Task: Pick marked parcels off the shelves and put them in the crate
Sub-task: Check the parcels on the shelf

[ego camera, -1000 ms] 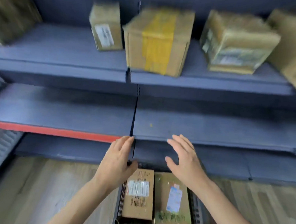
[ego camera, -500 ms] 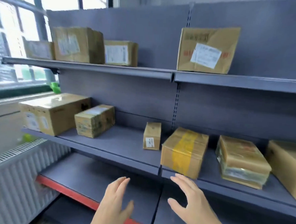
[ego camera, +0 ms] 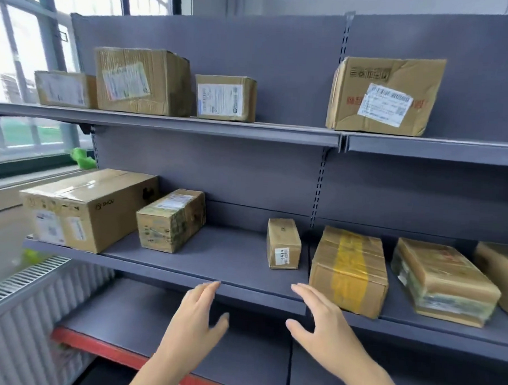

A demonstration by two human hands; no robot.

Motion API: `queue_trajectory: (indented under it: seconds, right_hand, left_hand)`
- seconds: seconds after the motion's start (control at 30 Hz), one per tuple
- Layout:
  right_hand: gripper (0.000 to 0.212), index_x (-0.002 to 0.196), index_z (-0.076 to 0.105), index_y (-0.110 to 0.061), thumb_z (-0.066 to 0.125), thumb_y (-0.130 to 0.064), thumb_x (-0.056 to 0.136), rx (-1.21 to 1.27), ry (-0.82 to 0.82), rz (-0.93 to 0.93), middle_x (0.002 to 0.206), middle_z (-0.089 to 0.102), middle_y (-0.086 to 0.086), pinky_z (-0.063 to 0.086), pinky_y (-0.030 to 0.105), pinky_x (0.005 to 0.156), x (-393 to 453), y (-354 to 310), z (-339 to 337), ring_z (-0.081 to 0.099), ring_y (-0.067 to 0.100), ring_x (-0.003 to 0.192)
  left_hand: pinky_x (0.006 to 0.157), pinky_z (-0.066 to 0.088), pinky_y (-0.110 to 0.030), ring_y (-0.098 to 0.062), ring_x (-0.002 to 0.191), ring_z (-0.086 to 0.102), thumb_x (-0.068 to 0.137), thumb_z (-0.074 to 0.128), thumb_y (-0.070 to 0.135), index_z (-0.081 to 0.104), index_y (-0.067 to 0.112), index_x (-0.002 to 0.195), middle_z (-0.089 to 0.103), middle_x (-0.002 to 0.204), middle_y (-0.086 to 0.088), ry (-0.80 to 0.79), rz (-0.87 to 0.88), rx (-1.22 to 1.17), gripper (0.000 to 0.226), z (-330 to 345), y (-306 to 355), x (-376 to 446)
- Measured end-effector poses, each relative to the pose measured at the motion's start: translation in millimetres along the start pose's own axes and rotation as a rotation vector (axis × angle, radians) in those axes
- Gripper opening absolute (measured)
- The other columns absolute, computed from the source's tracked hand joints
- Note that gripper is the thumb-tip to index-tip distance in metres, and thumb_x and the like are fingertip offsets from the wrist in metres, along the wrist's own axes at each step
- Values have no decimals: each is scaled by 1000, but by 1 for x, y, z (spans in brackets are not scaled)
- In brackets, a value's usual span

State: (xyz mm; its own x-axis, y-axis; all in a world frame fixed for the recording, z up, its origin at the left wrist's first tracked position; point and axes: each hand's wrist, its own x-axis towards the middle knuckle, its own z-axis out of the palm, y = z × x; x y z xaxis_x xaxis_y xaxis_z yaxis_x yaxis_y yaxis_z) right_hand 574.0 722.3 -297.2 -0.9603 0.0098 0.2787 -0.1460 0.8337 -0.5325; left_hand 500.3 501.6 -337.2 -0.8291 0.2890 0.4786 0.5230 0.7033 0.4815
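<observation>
I count ten cardboard parcels on grey shelving. Top shelf: four parcels. Middle shelf, directly below top shelf: six parcels, sixth cut off at right frame edge. Bottom shelf, below middle shelf: zero parcels. I count three shelf levels, two bare hands in front of middle shelf edge: left hand, right hand.

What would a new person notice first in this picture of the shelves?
First, the two open hands, left hand and right hand, raised empty before the middle shelf. Next, the box with yellow tape just beyond the right hand, with a small upright parcel at its left. High on the top shelf, a dented carton stands alone at the right.
</observation>
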Motion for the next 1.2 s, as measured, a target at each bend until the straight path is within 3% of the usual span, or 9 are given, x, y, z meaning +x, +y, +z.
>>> queue_trajectory:
  seconds: [0.17, 0.57, 0.83, 0.97, 1.07, 1.2]
  right_hand:
    - [57, 143, 29, -26, 54, -30, 91, -4, 56, 72, 148, 30, -14, 16, 13, 104, 26, -45, 42, 25, 2, 136]
    - [56, 142, 32, -23, 54, -27, 91, -40, 81, 224, 147, 32, -11, 20, 20, 108, 48, -73, 69, 26, 7, 136]
    - [56, 142, 32, -19, 55, -23, 91, -40, 110, 188, 148, 32, -6, 17, 15, 101, 127, -47, 66, 25, 11, 138]
    - [57, 141, 34, -16, 57, -21, 89, 14, 166, 210, 149, 31, -2, 20, 27, 112, 174, -20, 74, 23, 15, 139]
    - [61, 143, 31, -15, 58, -22, 89, 6, 203, 254, 151, 26, 1, 19, 29, 114, 202, 2, 76, 17, 16, 141]
    - [81, 147, 18, -10, 64, -30, 83, -90, 316, 338, 155, 17, 8, 14, 33, 116, 228, 32, 75, 11, 22, 143]
  left_hand:
    - [106, 22, -18, -12, 135, 27, 92, 50, 34, 25, 17, 145, 34, 145, 6, -163, 83, 59, 60, -45, -45, 35]
    - [106, 28, -25, -16, 133, 33, 91, 54, 28, 31, 13, 142, 40, 142, 0, -273, 158, -48, 58, -62, -88, 75]
    - [101, 37, -27, -19, 125, 43, 91, 55, 29, 32, 18, 142, 39, 142, 5, -272, 99, -66, 57, -45, -107, 100]
    - [103, 32, -23, -16, 130, 37, 92, 53, 29, 31, 17, 143, 37, 144, 3, -296, 41, -22, 57, -29, -119, 133]
    - [99, 30, -22, -23, 122, 46, 92, 53, 29, 30, 15, 143, 37, 144, 2, -321, 23, 6, 57, -15, -117, 162]
    - [94, 32, -21, -30, 110, 52, 91, 55, 25, 33, 15, 141, 39, 142, 2, -331, 14, 5, 56, 7, -111, 195]
